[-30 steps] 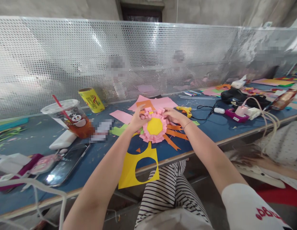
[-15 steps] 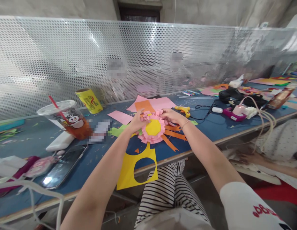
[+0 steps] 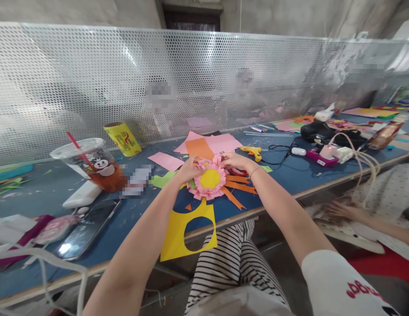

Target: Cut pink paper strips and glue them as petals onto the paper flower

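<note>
A pink paper flower [image 3: 210, 178] with a fringed rim and a round yellow middle lies low over the blue table. Its upper left rim is pinched by my left hand [image 3: 189, 169], whose fingertips are partly behind the petals. Across from it, my right hand [image 3: 235, 160] grips the upper right petals with fingers bent. Orange paper strips [image 3: 236, 198] with notched ends fan out at the flower's right side. Below, a yellow paper sheet [image 3: 173, 232] with a round cut-out hangs over the table edge. Green paper [image 3: 163, 180] sits left of my left hand.
Behind the flower lie pink sheets [image 3: 226, 142] and an orange piece [image 3: 198, 148]. A yellow glue gun [image 3: 253, 152] rests to the right. At left stand a drink cup [image 3: 105, 175] and a yellow tube [image 3: 123, 139], near a phone [image 3: 92, 228]. A co-worker's hand [image 3: 345, 211] shows at right.
The flower has tilted and shifted slightly down and left. Some petals at its upper right now stand up by my right fingers. Both hands have moved only a little.
</note>
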Demonstrator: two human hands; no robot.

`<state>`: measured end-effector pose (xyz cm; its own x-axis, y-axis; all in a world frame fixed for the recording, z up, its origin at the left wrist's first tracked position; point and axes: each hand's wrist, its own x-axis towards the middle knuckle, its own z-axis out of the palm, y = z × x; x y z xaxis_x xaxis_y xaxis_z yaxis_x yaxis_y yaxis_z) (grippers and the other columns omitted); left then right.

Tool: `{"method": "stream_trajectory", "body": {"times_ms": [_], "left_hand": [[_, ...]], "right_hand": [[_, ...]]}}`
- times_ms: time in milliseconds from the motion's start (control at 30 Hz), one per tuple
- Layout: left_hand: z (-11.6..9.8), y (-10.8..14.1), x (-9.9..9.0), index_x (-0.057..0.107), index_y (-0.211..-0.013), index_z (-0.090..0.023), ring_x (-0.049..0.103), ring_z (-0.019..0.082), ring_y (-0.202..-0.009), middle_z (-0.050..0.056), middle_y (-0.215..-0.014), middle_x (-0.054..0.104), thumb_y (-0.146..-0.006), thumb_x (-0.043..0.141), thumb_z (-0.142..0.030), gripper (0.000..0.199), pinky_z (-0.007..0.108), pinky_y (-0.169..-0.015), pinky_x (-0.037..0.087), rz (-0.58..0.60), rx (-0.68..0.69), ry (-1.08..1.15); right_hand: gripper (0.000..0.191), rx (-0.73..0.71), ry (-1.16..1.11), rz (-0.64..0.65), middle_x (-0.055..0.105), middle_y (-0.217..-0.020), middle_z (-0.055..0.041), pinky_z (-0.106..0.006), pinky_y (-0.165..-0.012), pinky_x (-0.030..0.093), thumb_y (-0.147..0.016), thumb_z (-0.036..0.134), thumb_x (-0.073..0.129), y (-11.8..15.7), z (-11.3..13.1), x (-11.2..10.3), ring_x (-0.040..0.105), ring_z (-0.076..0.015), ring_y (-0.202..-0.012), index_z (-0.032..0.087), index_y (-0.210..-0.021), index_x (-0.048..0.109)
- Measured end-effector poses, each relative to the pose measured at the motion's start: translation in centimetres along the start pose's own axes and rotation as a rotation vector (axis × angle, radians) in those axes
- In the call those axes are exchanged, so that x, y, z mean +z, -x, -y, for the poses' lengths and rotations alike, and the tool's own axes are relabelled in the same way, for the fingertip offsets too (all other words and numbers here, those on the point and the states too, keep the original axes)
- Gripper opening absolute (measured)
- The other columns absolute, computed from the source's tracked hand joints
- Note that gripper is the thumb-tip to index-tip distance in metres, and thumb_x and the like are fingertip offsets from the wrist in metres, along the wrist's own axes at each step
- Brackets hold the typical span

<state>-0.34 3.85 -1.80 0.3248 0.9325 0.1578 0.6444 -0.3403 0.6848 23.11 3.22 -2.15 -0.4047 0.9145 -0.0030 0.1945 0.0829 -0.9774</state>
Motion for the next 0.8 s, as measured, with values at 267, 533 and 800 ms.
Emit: {"method": "stream_trajectory", "body": {"times_ms": [267,533,800], "left_hand": [[0.5,-0.2,-0.1,0.039,-0.13,-0.015,0.042,0.027,-0.123,0.015,-0.133,0.043,-0.067,0.062,-0.035,0.07,0.035,-0.099,0.037,-0.078,0.003,-0.264],[1.0,-0.1,0.4,0.042,-0.129,-0.012,0.048,0.027,-0.117,0.017,-0.129,0.047,-0.073,0.054,-0.043,0.065,0.034,-0.097,0.037,-0.03,0.027,-0.391],[1.2,-0.3,0.6,0.047,-0.126,-0.016,0.053,0.024,-0.112,0.014,-0.124,0.053,-0.076,0.052,-0.042,0.057,0.03,-0.092,0.041,-0.022,0.067,-0.401]], "right_hand": [[0.021,-0.026,0.929,-0.56,0.068,-0.096,-0.0117,-0.024,-0.079,0.043,-0.078,0.023,0.056,1.3,0.7,-3.1,0.062,-0.0186,-0.09,0.012,-0.094,0.065],[0.03,0.11,1.165,-0.474,0.067,-0.103,-0.0158,-0.024,-0.075,0.041,-0.078,0.03,0.056,1.4,0.1,-2.9,0.061,-0.0228,-0.097,0.011,-0.101,0.064],[0.027,0.098,1.192,-0.369,0.069,-0.099,-0.0116,-0.024,-0.069,0.04,-0.075,0.027,0.056,1.6,0.1,-2.5,0.063,-0.0217,-0.089,0.015,-0.096,0.065]]}}
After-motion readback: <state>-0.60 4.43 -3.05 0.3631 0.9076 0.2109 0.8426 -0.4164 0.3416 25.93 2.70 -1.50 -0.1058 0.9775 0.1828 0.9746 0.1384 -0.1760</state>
